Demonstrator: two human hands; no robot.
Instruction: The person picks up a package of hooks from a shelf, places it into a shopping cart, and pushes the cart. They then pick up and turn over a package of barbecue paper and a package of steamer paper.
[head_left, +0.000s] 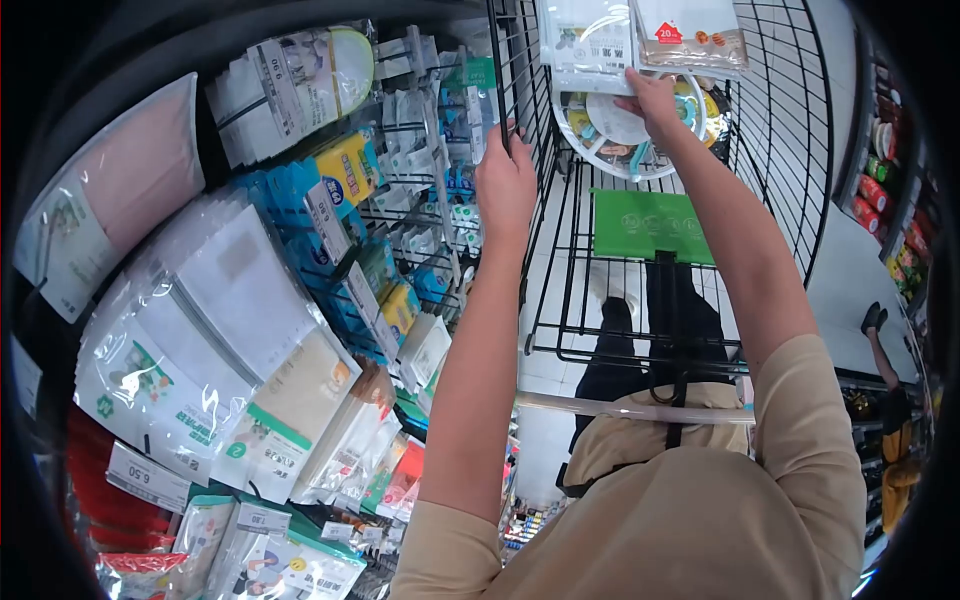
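My left hand (504, 185) is closed around the black wire rim of the shopping cart (545, 290), beside the hanging shelf goods. Inside the cart's far end, my right hand (657, 103) is closed at the lower edge of a flat white packet (592, 45) in clear plastic. A second packet (690, 38), white and beige with a red house-shaped label, lies against it on the right. Below them rests a round white-rimmed item (610, 150) with coloured pieces inside, partly hidden by my hand and the packets.
To the left, a rack holds white mesh bags (215, 320), a pink packet (150, 145), blue and yellow packs (345, 170) and price tags (148, 474). A green panel (650, 225) is fixed on the cart. Shelves with red packages (872, 193) and another person (895, 430) are at right.
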